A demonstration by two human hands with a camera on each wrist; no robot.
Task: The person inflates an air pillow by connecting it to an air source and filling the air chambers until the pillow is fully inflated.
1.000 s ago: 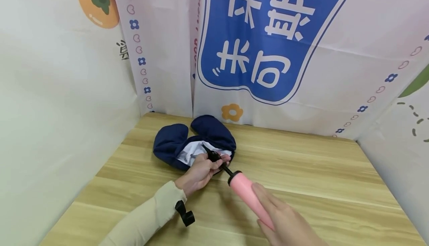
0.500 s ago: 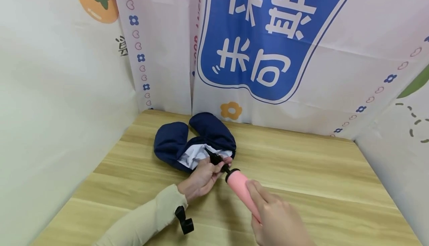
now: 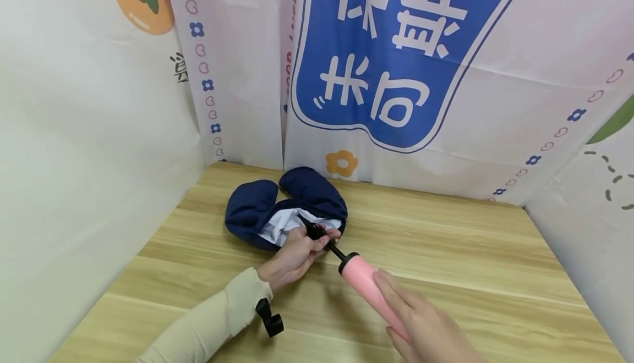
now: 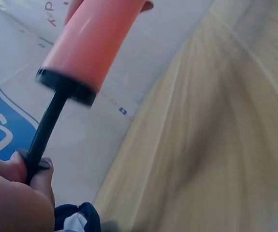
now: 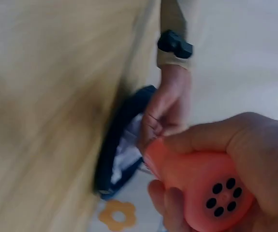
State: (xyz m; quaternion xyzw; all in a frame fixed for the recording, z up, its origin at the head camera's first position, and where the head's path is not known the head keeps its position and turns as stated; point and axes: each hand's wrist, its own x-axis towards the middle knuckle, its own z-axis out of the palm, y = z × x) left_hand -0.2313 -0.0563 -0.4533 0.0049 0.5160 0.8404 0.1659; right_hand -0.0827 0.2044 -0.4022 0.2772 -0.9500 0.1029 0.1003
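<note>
A navy U-shaped neck pillow (image 3: 250, 206) lies on the table with its cover unzipped, and a white inner lining (image 3: 283, 224) shows in the opening. Over that opening my left hand (image 3: 297, 256) pinches the black front end of a pink hand air pump (image 3: 369, 286). The pump's thin black nozzle points at the lining; whether its tip is inside anything, I cannot tell. My right hand (image 3: 426, 319) grips the pink barrel, whose vented end cap (image 5: 223, 198) shows in the right wrist view. A length of black rod (image 4: 47, 125) is exposed between the hands.
The wooden table (image 3: 446, 253) is bordered by printed white cloth walls (image 3: 495, 132) at the back and both sides. A black wrist mount (image 3: 269, 319) sticks out from the left sleeve (image 3: 213, 319).
The right hand first pushed the barrel toward the left hand, shortening the exposed rod. Now it has drawn back toward the lower right, and more rod shows. The left hand keeps its hold.
</note>
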